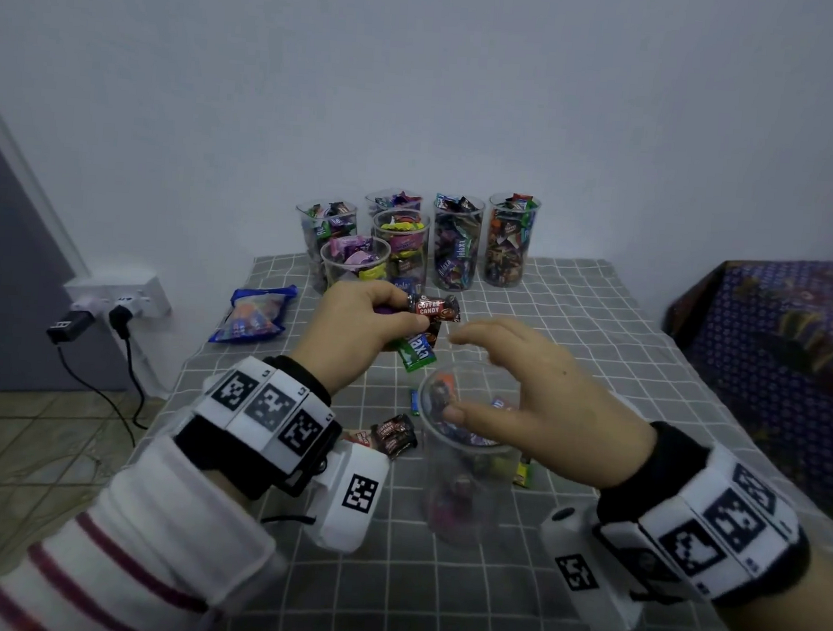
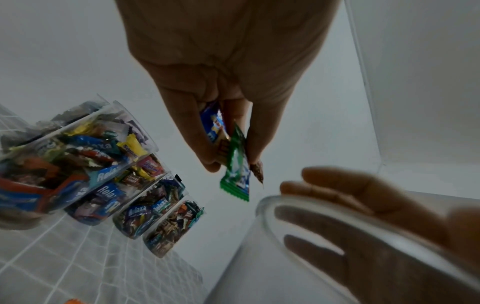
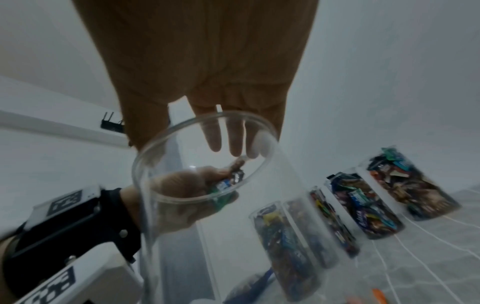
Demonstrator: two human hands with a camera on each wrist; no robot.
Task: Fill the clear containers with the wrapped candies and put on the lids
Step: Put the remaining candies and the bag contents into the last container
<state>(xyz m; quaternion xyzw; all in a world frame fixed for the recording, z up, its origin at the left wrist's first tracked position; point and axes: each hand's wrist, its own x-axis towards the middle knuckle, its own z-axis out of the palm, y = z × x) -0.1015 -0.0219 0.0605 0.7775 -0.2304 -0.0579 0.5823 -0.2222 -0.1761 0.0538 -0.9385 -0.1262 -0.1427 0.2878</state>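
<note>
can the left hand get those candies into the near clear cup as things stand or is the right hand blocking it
Probably yes. The left hand grips a bunch of wrapped candies just behind the near cup, whose mouth has no lid. The right hand arches over the rim, fingers spread, which may narrow the way in.

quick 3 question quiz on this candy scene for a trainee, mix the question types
1. True or false: the left hand holds several wrapped candies.
2. What is the right hand doing? A) pressing on a lid B) reaching round the near clear container C) lifting the blue bag
3. Fill in: the near clear container is mostly ____.

Key: 1 true; 2 B; 3 empty. The filled containers stand at the back of the table.
</note>
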